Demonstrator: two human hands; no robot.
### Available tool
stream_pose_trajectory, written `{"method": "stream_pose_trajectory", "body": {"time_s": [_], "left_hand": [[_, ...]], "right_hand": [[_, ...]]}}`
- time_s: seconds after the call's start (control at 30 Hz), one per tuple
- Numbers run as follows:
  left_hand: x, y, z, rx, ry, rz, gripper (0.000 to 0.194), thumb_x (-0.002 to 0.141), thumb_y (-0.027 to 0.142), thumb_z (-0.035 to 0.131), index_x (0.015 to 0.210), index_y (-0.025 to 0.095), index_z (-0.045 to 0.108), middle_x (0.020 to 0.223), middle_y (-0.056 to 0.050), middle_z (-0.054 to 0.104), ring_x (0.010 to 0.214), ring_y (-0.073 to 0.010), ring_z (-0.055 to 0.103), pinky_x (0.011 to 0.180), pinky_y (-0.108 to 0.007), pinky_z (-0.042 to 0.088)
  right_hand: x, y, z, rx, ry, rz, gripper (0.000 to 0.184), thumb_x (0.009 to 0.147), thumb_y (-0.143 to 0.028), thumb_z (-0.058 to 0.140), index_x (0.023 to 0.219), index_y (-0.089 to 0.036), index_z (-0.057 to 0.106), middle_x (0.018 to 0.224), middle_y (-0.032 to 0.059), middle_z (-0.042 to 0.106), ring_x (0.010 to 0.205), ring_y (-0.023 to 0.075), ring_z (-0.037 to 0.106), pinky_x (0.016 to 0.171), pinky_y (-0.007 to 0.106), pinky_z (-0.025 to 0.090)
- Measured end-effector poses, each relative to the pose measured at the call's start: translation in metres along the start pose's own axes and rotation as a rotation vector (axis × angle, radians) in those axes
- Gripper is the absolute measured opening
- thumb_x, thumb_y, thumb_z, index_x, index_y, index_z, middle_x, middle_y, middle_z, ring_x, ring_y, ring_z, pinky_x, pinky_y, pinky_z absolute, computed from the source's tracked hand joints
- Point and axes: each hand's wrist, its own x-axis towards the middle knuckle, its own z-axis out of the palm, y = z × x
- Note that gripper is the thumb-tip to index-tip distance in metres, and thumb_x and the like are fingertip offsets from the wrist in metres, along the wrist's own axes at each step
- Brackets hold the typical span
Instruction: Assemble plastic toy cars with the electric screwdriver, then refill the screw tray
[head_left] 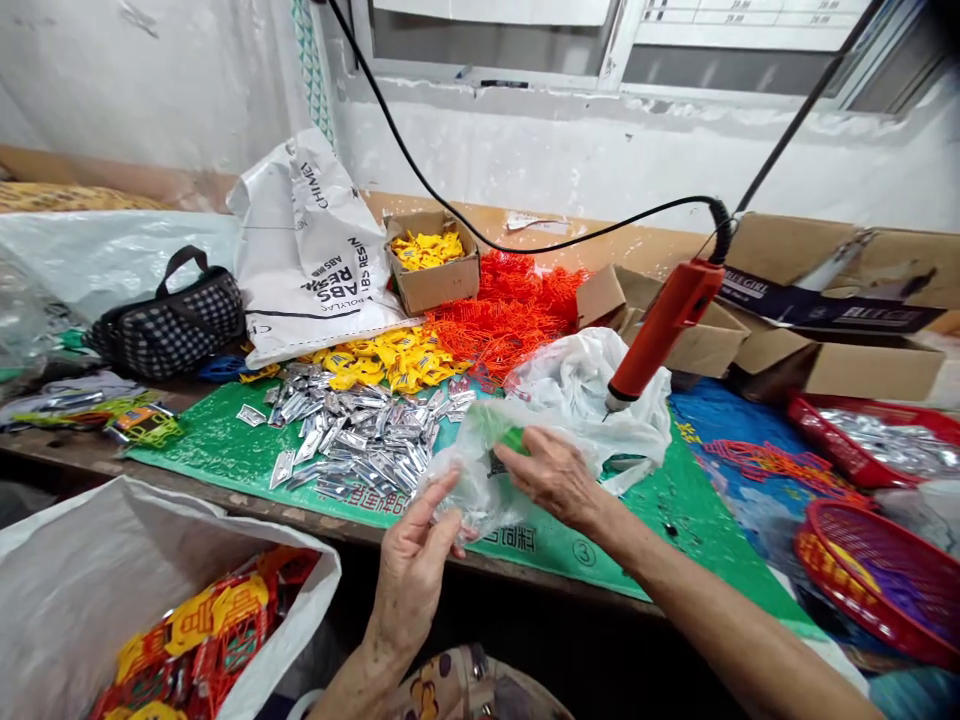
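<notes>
A thin clear plastic bag [480, 470] is spread between my two hands above the front of the green mat [600, 555]. My left hand [412, 565] grips the bag's near left edge between thumb and fingers. At the bag's right side, the fingers of my right hand [555, 475] are bent together. Something green shows by its fingertips, but I cannot make out what they hold. Left of the bag lies a heap of small silvery metal pieces [367, 440], with yellow plastic pieces [390, 360] behind. A red electric screwdriver [664, 330] hangs over a crumpled white plastic bag [592, 370].
Orange-red cords [510, 310] lie piled behind. A carton [435, 280] holds yellow pieces. At lower left, an open white sack [300, 560] contains red and yellow items. Red baskets [885, 610] stand at right, near cardboard boxes [862, 365]. A black cable [420, 160] crosses overhead.
</notes>
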Motion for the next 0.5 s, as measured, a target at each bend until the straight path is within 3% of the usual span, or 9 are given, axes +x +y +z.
{"method": "stream_pose_trajectory", "body": {"time_s": [0.33,0.43,0.5], "left_hand": [[-0.006,0.002,0.003,0.104,-0.023,-0.007,0.042,0.081,0.036,0.070,0.121,0.022,0.071,0.107,-0.008,0.076,0.060,-0.0122,0.062,0.059,-0.022,0.052],[-0.006,0.001,0.003,0.111,-0.018,-0.019,0.040,0.081,0.037,0.070,0.119,0.023,0.072,0.116,-0.007,0.073,0.064,-0.0118,0.063,0.057,-0.020,0.050],[-0.005,-0.001,0.004,0.108,-0.018,-0.027,0.040,0.081,0.036,0.070,0.120,0.023,0.071,0.104,-0.005,0.076,0.061,-0.0100,0.059,0.059,-0.019,0.049]], "right_hand": [[-0.003,0.004,0.012,0.146,-0.013,-0.053,0.017,0.092,-0.014,0.050,0.095,-0.018,0.066,0.090,0.0073,0.056,0.083,0.0198,0.049,0.072,0.030,0.041],[-0.003,0.003,0.013,0.244,0.009,-0.003,0.020,0.090,-0.010,0.050,0.097,-0.018,0.067,0.092,0.0080,0.058,0.085,0.0196,0.050,0.076,0.030,0.042],[-0.002,0.004,0.013,0.330,0.031,0.046,0.019,0.086,-0.010,0.055,0.091,-0.020,0.070,0.089,0.0068,0.060,0.084,0.0194,0.051,0.076,0.030,0.042]]}}
